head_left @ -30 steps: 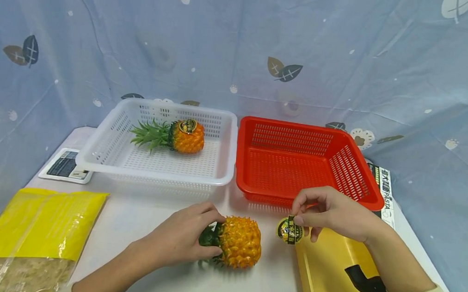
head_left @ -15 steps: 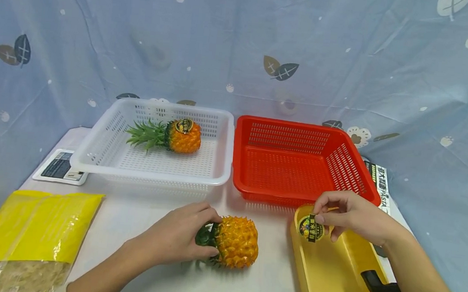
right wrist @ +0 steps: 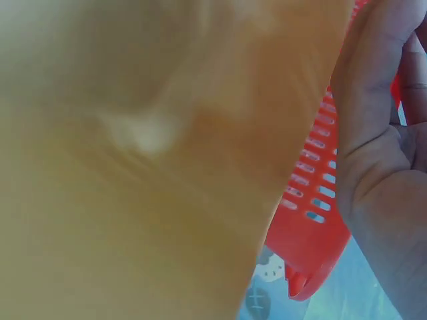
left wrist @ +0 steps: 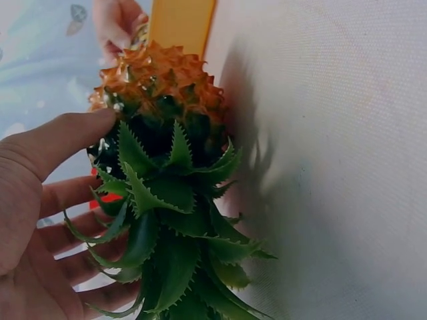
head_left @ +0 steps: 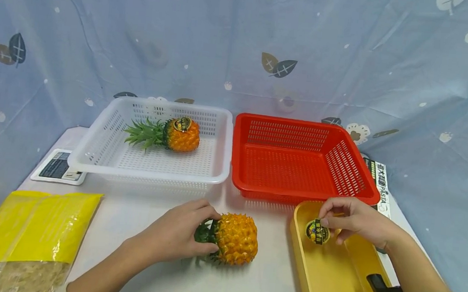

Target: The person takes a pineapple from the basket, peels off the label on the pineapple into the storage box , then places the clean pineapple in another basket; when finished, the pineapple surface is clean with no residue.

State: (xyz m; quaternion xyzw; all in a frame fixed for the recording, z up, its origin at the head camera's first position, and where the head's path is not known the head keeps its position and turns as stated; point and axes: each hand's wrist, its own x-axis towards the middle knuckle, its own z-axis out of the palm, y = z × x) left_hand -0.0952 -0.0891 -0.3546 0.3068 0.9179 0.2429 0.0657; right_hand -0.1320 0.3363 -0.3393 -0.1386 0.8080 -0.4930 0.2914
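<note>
Right hand (head_left: 357, 220) moved sticker (head_left: 317, 231) over yellow tray (head_left: 322, 283) at bench's right edge, fingers pinching it. Left hand (head_left: 176, 233) grips pineapple (head_left: 234, 238) crown, mid-front.

Bare table (head_left: 148, 213) lies open between white basket (head_left: 90, 161) and pineapple (head_left: 234, 239).

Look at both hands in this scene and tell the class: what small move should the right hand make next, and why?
Probably let go of the round sticker so it drops into the yellow tray. The right hand pinches it just above the tray's near end, apart from the fruit, while the left hand grips the bare pineapple lying on the table.
</note>
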